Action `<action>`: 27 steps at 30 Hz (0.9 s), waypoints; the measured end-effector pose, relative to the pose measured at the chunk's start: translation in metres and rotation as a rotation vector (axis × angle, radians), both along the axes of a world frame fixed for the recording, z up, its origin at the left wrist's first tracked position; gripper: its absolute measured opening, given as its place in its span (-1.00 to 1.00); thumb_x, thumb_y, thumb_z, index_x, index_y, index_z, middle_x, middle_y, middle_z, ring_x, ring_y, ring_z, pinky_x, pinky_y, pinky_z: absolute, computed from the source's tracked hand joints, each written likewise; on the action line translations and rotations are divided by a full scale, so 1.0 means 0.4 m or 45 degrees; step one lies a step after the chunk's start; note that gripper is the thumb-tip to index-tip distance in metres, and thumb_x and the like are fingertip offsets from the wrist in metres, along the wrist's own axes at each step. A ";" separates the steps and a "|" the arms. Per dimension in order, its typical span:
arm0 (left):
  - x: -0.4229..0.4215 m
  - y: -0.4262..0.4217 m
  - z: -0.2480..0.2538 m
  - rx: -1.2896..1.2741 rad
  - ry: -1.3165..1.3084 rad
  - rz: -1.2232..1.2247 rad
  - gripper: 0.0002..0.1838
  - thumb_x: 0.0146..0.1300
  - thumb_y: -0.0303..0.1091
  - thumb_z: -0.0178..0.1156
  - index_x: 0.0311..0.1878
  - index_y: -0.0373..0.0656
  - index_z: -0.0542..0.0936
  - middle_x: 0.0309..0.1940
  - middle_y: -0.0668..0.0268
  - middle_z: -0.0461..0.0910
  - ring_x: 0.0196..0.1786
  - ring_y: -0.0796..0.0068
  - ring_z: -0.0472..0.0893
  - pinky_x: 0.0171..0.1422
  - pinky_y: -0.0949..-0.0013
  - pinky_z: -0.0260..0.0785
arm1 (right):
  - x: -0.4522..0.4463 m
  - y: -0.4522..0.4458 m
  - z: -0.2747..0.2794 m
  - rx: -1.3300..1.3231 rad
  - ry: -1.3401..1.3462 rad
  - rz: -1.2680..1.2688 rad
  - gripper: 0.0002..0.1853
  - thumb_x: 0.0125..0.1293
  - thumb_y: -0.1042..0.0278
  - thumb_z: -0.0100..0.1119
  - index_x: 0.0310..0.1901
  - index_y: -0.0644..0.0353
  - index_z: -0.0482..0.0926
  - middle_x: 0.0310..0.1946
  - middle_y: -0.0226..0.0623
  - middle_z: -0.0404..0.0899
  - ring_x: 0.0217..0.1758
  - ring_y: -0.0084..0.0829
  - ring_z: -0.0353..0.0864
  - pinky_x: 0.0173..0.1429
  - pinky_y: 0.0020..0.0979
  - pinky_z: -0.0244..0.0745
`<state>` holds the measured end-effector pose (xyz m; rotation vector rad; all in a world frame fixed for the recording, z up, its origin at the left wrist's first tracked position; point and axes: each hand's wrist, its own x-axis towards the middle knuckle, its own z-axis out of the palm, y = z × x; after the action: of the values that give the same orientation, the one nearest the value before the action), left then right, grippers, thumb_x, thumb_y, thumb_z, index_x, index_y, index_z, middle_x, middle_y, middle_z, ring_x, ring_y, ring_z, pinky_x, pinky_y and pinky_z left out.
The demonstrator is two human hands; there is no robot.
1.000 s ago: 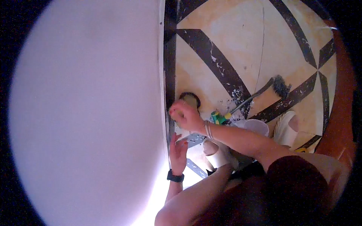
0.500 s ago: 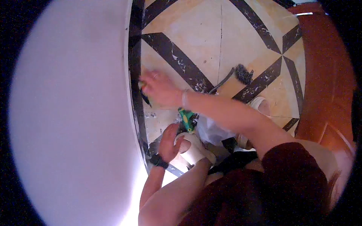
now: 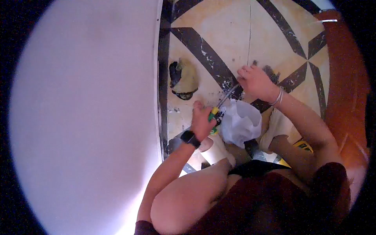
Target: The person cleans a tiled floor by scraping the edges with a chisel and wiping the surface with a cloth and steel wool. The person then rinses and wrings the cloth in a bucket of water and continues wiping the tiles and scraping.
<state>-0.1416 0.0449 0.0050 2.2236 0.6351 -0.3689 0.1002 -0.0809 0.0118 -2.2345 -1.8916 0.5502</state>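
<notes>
- The pale surface (image 3: pixel 86 98) fills the left side, its edge running beside a dark strip (image 3: pixel 163 58) of the floor.
- The cloth (image 3: pixel 187 78), yellowish and black, lies crumpled on the floor (image 3: pixel 219 21) near that strip, above the left hand and touched by neither hand.
- The left hand (image 3: pixel 201 121), with a dark watch (image 3: pixel 190 138) on its wrist, is closed around the green and yellow handle (image 3: pixel 213 113) of the brush; how tightly it grips, I cannot tell.
- The left shoe (image 3: pixel 216 150), white, is just below that hand.
- The brush's thin grey stem (image 3: pixel 227 95) slants up and to the right from the handle, over dark and white flecks on the floor.
- The bag (image 3: pixel 241 123), white and open, stands between the forearms, just below the stem.
- The right hand (image 3: pixel 256 82), with bands (image 3: pixel 278 96) at its wrist, has its fingertips drawn together at the stem's upper end; their exact hold is blurred.
- The dark bristles (image 3: pixel 271 73) show partly behind the right hand.
- The right shoe (image 3: pixel 275 125), whitish, is beneath the right forearm.
- A yellow and black thing (image 3: pixel 303 146) is partly hidden by the right leg.
- A reddish-brown surface (image 3: pixel 344 86) lines the far right.
</notes>
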 end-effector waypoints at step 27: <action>-0.397 -0.114 0.140 0.178 -0.166 0.958 -0.87 0.03 -0.49 0.24 -0.40 -0.28 0.48 -0.37 0.17 0.42 -0.32 0.27 0.44 -0.24 0.30 0.29 | -0.699 0.356 -0.027 0.433 1.665 -1.199 -0.63 0.41 0.06 -0.37 -0.29 0.23 0.27 -0.66 -0.15 0.31 -0.64 -0.17 0.33 -0.50 -0.25 0.28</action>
<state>-0.3002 -0.0006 0.0609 1.9339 1.3782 0.2086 -0.1793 0.0613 0.0008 -1.5071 -0.2241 0.9923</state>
